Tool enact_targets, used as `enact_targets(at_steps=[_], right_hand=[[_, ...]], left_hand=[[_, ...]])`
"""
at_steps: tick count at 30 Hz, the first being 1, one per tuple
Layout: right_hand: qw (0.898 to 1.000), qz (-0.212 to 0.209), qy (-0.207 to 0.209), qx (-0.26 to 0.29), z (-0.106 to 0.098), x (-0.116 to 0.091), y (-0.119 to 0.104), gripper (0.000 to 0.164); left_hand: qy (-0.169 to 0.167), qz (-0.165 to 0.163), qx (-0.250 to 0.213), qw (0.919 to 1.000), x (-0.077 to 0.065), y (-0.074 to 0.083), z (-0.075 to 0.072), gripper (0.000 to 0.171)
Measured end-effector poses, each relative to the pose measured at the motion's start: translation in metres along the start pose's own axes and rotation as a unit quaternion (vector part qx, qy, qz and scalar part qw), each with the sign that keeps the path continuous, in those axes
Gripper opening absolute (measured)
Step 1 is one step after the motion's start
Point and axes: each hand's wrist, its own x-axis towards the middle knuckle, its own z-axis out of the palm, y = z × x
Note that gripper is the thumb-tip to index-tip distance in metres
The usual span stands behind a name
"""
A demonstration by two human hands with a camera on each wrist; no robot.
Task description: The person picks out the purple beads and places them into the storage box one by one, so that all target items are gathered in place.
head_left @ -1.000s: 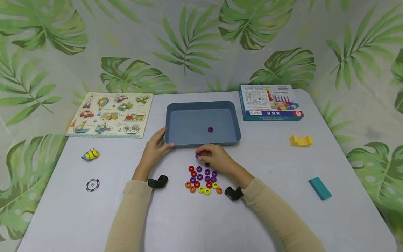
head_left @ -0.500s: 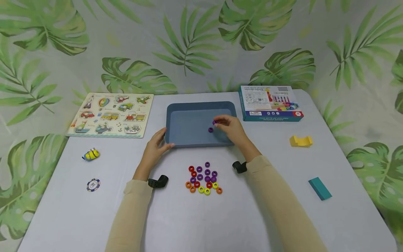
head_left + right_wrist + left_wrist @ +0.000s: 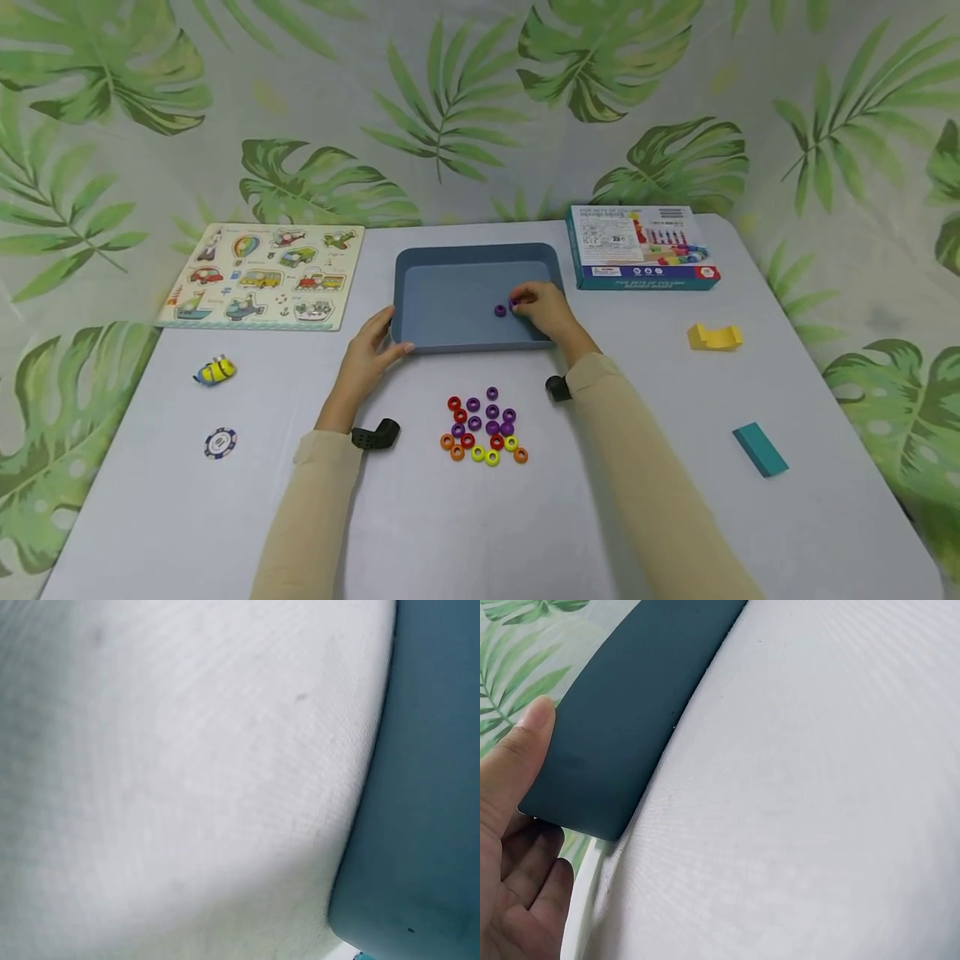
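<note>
In the head view a blue-grey tray (image 3: 450, 340) lies on the white table. My left hand (image 3: 367, 354) grips its near left corner, thumb at the front wall and fingers along the left side. The left wrist view shows the thumb (image 3: 526, 742) against the tray wall (image 3: 630, 712), the other fingers curled below. Inside the tray, toward the right, my right hand (image 3: 550, 312) pinches a purple bead (image 3: 513, 306) low over the tray floor. Another purple bead (image 3: 500, 310) lies just left of it. The right wrist view shows only tray wall (image 3: 427, 787) and cloth, no hand.
Several purple, red, orange and yellow beads (image 3: 492, 427) lie loose before the tray. A picture puzzle board (image 3: 262, 275) is at back left, a boxed bead set (image 3: 645, 250) at back right. Bee toy (image 3: 215, 370) and poker chip (image 3: 221, 443) sit left; yellow block (image 3: 715, 337) and teal block (image 3: 761, 449) right.
My right hand has carried a purple bead from the loose beads up into the tray and lowered it beside the other one. My left hand has stayed at the tray corner.
</note>
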Motion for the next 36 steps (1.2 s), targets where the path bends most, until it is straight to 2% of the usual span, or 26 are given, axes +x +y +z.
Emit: enact_targets(at_steps=[3,6,11,14,17,20,22,26,31,36], right_hand=[[1.0,0.0,-0.003,-0.002,0.001,0.0,0.0,0.018],[1.0,-0.001,0.0,0.022,-0.001,-0.002,-0.001,0.021],[0.995,-0.062,0.001,0.075,-0.007,-0.014,-0.015,0.028],[0.986,-0.124,-0.008,0.11,-0.011,-0.031,-0.029,0.032],[0.972,-0.178,-0.032,0.152,-0.011,-0.055,-0.042,0.036],[0.961,-0.207,-0.064,0.172,-0.008,-0.079,-0.052,0.035],[0.959,-0.208,-0.086,0.172,-0.004,-0.092,-0.054,0.034],[0.965,-0.172,-0.116,0.161,0.005,-0.108,-0.047,0.033],[0.972,-0.131,-0.144,0.135,0.017,-0.111,-0.029,0.032],[0.974,-0.132,-0.16,0.094,0.031,-0.107,-0.007,0.028]], left_hand=[[0.003,0.002,-0.003,1.0,-0.001,0.0,0.0,0.073],[0.002,0.0,-0.005,1.0,-0.001,0.0,0.001,0.073],[0.003,0.001,-0.011,0.9999,-0.001,-0.001,0.001,0.073],[0.003,0.001,-0.011,0.9999,-0.001,-0.001,0.002,0.073],[0.003,0.001,-0.01,0.9999,-0.001,-0.001,0.001,0.073],[0.001,0.003,-0.006,1.0,-0.001,0.0,0.0,0.073],[0.001,0.004,-0.002,1.0,-0.002,0.0,0.0,0.073],[0.002,0.003,0.001,1.0,-0.001,0.0,-0.001,0.073],[0.003,-0.001,-0.003,1.0,-0.001,0.001,0.0,0.072],[0.003,0.001,-0.001,1.0,-0.001,0.002,0.0,0.072]])
